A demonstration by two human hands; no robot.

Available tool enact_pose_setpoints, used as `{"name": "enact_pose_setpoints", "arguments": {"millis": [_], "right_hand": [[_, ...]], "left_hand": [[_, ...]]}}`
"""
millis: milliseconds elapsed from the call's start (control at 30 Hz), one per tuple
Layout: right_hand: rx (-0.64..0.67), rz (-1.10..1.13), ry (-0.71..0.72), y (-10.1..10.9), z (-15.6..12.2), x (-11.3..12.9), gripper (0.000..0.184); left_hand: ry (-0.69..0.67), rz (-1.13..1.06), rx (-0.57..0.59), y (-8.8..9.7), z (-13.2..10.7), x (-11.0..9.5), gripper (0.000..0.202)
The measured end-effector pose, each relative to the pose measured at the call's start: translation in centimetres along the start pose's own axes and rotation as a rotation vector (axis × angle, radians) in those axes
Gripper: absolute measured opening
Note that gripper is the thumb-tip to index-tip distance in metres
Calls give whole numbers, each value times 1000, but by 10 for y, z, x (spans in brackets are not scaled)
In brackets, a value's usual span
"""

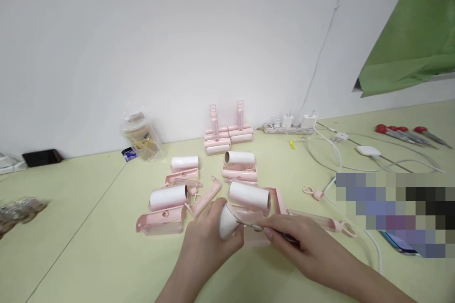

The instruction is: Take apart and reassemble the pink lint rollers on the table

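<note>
My left hand is closed around a white lint roller roll, its end tilted toward my right hand. In my right hand is a slim metal tool, its tip at the roll's rim; my fingers hide much of it, so its exact kind is unclear. Just beyond my hands lies another white roll, beside pink lint roller casings. On the left, a white roll rests behind a pink casing. A clear-and-pink handle with a loop lies past my right hand.
Finished-looking pink rollers stand against the wall. A power strip with chargers trails white cables rightward. Red-ended tools lie far right, a phone nearer. A plastic-wrapped cup and a black phone are at left.
</note>
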State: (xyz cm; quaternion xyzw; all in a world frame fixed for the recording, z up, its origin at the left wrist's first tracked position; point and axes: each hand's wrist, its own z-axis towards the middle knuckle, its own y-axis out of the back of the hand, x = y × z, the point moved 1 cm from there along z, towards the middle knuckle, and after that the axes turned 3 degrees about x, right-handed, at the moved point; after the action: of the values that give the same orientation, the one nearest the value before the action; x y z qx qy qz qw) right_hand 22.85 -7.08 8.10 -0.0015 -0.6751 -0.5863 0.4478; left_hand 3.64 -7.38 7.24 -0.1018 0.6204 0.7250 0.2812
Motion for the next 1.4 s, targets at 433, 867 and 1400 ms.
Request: {"name": "enact_pose_setpoints", "arguments": {"millis": [433,867,1400], "right_hand": [[-30,-113,25,-1,-3,-2,23],[-83,68,-50,18,-4,-9,21],[-545,706,120,24,31,-2,14]], "left_hand": [[134,267,55,4,-2,-9,13],[261,257,290,24,-4,-23,10],[-132,-738,237,-3,31,-31,34]]}}
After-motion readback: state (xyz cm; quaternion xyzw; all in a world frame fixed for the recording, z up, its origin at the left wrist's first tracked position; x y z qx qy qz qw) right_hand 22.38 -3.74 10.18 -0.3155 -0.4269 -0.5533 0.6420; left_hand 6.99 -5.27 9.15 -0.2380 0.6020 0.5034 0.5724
